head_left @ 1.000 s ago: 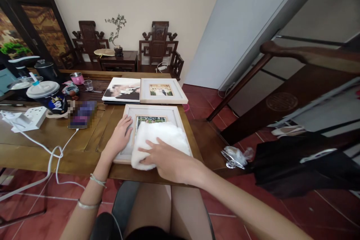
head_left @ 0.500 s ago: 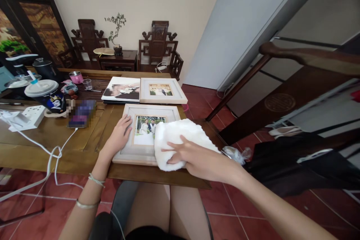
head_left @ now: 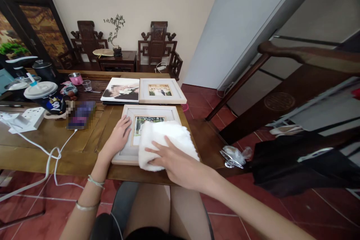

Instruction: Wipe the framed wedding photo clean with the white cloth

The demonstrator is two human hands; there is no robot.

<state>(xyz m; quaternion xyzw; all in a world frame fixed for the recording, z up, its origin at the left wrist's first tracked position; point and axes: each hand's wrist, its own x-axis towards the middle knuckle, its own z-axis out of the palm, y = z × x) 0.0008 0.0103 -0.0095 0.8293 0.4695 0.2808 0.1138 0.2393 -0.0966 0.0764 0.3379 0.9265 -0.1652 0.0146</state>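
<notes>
A pale wooden picture frame with a photo of two people lies flat at the table's front edge. My left hand grips its left border, fingers over the top. On the frame's right and lower part rests a folded, fluffy white cloth, hiding much of the photo. My right hand holds this cloth from above, fingers somewhat spread and pressed into the pile. Just behind lies a second pale frame with a photo, beside a flat photo panel on something dark.
To the left are a phone on a charging cable, a power strip, a lidded cup and a pink mug. A metal clip and plastic bag lie at right by a wooden chair.
My right hand has slid the white cloth leftward over the frame, covering more of the photo. The clip at right is uncovered. My left hand stays on the frame's left border.
</notes>
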